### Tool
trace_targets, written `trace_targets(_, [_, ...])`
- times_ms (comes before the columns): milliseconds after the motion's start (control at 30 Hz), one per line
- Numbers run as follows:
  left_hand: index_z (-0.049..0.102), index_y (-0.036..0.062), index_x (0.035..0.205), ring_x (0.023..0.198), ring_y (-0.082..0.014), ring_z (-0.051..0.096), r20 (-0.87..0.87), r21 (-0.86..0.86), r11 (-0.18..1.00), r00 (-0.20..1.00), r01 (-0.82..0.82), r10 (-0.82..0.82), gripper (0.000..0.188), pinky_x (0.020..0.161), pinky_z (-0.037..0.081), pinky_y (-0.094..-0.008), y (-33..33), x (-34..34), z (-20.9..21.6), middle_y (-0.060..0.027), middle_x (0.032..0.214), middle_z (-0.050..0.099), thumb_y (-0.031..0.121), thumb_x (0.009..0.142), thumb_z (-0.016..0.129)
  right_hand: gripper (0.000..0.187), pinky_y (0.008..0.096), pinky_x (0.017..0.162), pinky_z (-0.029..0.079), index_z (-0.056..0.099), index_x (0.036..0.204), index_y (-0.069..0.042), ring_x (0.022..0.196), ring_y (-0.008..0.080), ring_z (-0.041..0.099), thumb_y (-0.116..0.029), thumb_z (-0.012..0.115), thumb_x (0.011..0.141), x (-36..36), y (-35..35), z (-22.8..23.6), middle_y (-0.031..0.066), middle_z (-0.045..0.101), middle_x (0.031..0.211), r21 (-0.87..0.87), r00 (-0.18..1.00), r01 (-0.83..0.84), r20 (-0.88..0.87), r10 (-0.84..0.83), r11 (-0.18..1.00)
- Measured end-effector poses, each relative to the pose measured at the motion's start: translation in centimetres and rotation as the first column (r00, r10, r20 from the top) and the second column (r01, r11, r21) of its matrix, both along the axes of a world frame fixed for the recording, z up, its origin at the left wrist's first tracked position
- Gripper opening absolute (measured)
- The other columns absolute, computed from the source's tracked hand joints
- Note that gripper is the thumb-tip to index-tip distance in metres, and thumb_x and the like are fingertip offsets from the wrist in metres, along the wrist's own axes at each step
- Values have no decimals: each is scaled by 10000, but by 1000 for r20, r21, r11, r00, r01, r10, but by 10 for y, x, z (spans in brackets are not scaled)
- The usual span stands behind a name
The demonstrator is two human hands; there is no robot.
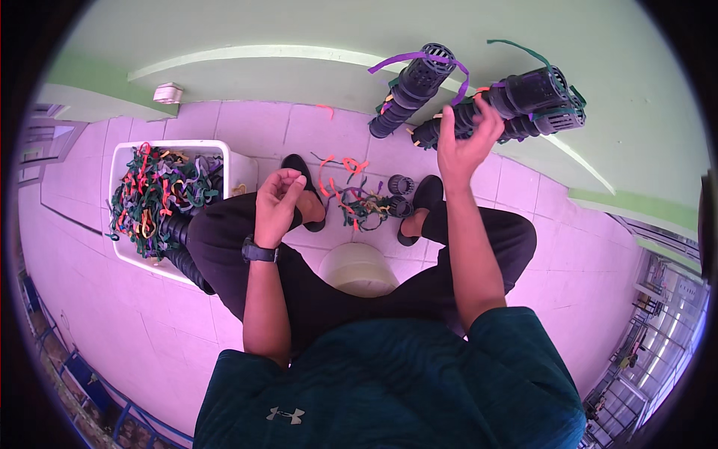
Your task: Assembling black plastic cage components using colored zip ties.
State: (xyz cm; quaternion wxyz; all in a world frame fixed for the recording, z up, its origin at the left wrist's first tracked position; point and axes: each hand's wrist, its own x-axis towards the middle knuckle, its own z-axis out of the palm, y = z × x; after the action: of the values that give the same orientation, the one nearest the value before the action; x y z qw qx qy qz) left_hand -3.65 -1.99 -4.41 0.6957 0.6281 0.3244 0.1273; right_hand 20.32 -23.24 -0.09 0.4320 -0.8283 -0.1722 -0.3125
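Note:
My left hand [277, 206], a watch [259, 251] at its wrist, hovers above my left knee. Its fingers curl toward the thumb; whatever may be between them is hidden. My right hand [467, 146] is raised, thumb and fingers apart, in front of leaning stacks of black slotted net pots [523, 93]. Strips of purple, green and orange cloth hang from these pots. Another stack of net pots [419, 82] leans on the wall to the left, a purple strip [404, 61] across its top. Between my shoes lie loose cloth strips [363, 209] and two single net pots [401, 185].
At left a white bin [168, 144] holds a heap of coloured cloth strips [161, 194] and stacked black pots [179, 247]. A pale rounded seat or bucket [360, 269] shows between my legs. The green wall [299, 78] runs along the far side of the tiled floor [247, 135].

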Motion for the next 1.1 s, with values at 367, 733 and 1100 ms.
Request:
trace_targets(367, [642,-25,985,741,-112,638,-227,126,975,962,181,-149,193,694,518,-262,-28,2,-10,-71,846,679,119,879,713,811,473,995,489,330,1485,-146,1193,427,565,-347,748,820,-67,-75,-274,242,533,1330,-537,372,-460,-840,-395,707])
trace_targets(733, [522,-46,1196,774,-131,650,-205,348,923,948,-163,244,442,683,515,-264,-4,19,-33,-132,919,695,148,872,751,531,281,898,474,527,1327,-29,984,139,632,-266,733,899,-105,64,-120,89,687,1070,749,-324,-223,-660,678,624])
trace_targets(1100, [550,35,1174,814,-59,563,-28,-71,874,877,-480,480,220,749,460,-209,0,16,5,-19,958,625,29,962,611,323,424,873,525,623,1190,-114,1012,338,660,-194,656,878,-70,70,-302,177,680,1108,-256,364,-413,-926,-99,874])
